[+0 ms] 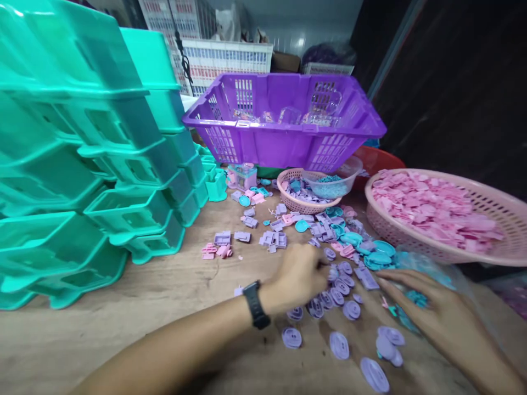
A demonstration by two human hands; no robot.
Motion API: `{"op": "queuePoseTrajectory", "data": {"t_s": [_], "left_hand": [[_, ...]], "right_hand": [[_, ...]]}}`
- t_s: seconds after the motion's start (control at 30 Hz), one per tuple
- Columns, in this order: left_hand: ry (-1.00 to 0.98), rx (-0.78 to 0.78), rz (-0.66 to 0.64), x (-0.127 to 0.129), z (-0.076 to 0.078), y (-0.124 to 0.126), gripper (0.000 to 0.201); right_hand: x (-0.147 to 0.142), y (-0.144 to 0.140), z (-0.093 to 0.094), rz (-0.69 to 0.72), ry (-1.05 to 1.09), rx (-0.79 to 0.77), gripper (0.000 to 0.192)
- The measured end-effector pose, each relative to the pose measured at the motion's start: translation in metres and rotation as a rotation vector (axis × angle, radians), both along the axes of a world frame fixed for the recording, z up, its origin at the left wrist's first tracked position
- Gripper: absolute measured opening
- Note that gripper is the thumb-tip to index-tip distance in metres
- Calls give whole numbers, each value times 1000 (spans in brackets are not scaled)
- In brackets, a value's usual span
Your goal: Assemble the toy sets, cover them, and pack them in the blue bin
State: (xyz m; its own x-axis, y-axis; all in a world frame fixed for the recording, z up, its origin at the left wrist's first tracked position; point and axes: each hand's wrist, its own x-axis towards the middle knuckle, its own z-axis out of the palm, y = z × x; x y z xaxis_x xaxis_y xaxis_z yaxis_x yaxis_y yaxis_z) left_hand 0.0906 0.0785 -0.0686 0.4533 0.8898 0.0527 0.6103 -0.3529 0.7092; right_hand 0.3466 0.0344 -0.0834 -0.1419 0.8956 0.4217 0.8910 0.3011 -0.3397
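A: Near edge of worktop (123, 307). Left hand (298, 277), black watch (256, 305) on the wrist, reaching right into the lilac discs (341, 291). Fingers curled down among them; whether anything is pinched, cannot tell.

B: Right hand (436, 312)?

A: Near right corner, flat, fingers spread wide, pressing on a clear bag (432, 269) with teal bits inside. Nothing gripped.

B: Discs, position?

A: Scattered between and just ahead of both hands, several loose ones nearer the front edge. Round, ribbed, lilac.

B: Mid worktop?

A: Teal caps (376, 257) just beyond the discs, touching the heap. Small lilac blocks (274, 239) and pink pieces (216, 251) further left, apart from each other.

B: Right edge?

A: Big pink basket (453, 252), full of pink chips. Small pink basket (302, 206) toward the middle, a clear bowl (349, 167) of teal parts resting in it.

B: Far side?

A: Purple crate (284, 140), tilted, behind the small basket. Teal trays (82, 164) stacked high along the left edge. White crates (226, 57) behind, off the worktop.
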Motion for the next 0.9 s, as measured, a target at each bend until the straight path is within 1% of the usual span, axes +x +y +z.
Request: {"op": "queuePoseTrajectory", "data": {"t_s": [0.07,0.13,0.2,0.27,0.33,0.43,0.53,0.6,0.67,0.73,0.8,0.9], "left_hand": [[59,-31,79,-29,-9,-1,20],[119,-85,131,-51,-21,-4,19],[157,-124,136,-65,-32,-9,19],[186,-124,106,-72,-38,-13,20],[210,-103,93,-75,-38,-16,19],[250,-74,124,-79,-31,-12,15],[298,-11,137,-86,-22,1,17],[335,27,171,-94,-18,15,17],[364,52,235,-104,-15,32,19],[390,70,314,-115,-13,50,21],[420,81,386,-125,-12,68,22],[452,99,450,-133,-11,94,24]], "right_hand": [[-14,21,0,58,-28,-1,37],[-27,42,-3,116,-53,0,36],[-37,60,-9,174,-83,-12,34],[-44,74,-17,220,-116,-35,34],[-47,84,-27,236,-152,-60,35],[-42,95,-43,216,-180,-58,36],[-31,103,-56,143,-185,-15,38],[-25,108,-60,80,-186,5,41],[-22,112,-58,31,-192,-5,43],[-23,114,-49,-18,-215,-26,44],[-28,114,-35,-70,-235,-31,45],[-39,116,-5,-103,-205,39,42]]}}
